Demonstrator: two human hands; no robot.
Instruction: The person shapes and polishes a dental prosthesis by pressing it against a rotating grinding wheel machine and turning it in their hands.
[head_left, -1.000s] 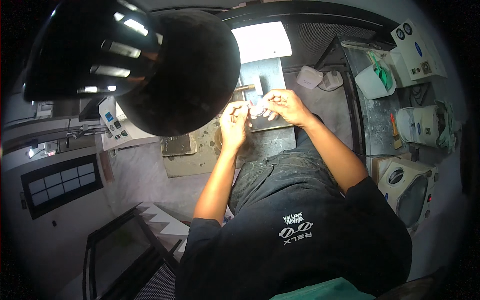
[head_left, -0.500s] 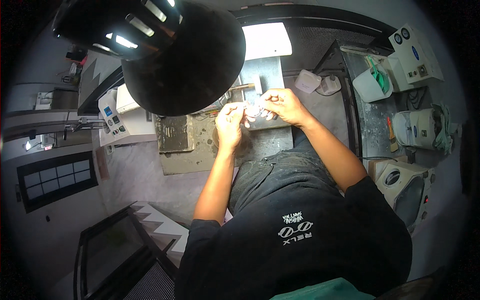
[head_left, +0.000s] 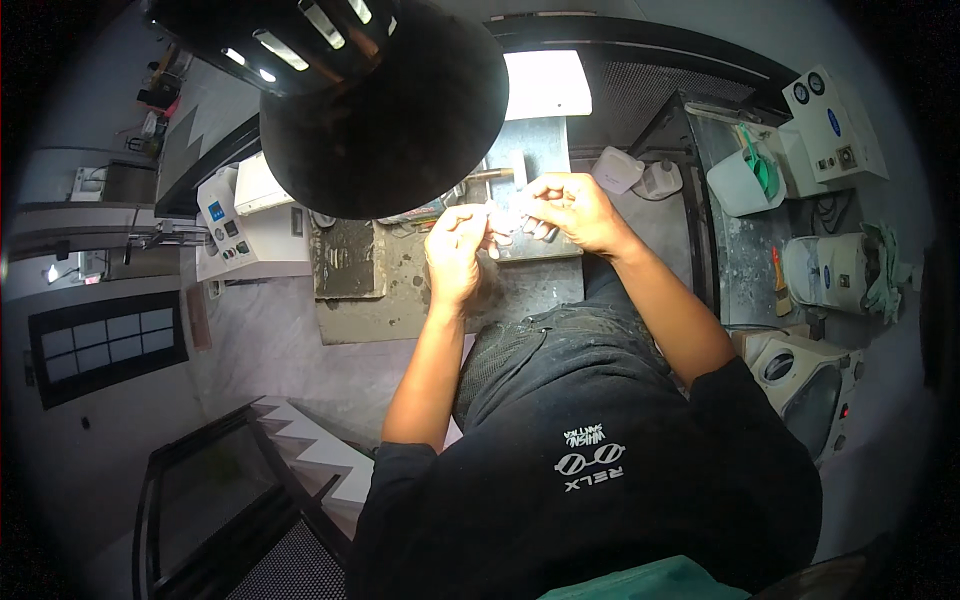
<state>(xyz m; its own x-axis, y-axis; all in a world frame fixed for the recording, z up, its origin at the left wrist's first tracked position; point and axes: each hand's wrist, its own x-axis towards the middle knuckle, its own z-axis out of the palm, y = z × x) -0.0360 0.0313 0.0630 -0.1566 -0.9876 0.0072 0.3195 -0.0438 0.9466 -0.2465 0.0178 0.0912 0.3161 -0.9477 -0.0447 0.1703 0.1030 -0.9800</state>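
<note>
Holding a small pale piece between them, the left hand and right hand come close together just above the centre of the frame. We see thumb and fingers of each pinched narrow on it; glare washes out its shape, so we cannot tell its kind. Just above the fingers, we log a tool with a pale crosswise head. A black lamp hood fills the top, left of centre. Left of the hands, we note a dark rectangular slab on a stained board. Upper right: white tub holding a green scoop, orange-handled brush lower down.
</note>
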